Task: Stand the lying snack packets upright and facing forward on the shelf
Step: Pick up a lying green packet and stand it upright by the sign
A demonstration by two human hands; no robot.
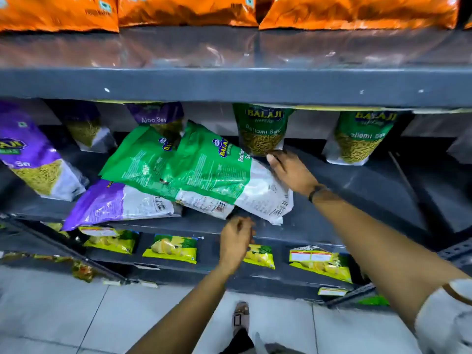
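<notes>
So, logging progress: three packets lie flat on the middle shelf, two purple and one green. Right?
Not quite. The head view shows three lying packets, but two are green and one is purple. They overlap on the middle shelf, backs facing up.

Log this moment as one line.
right hand: on top green packet | left hand: at shelf edge, empty | lying packets: three, backs up | state: none stood yet
</notes>
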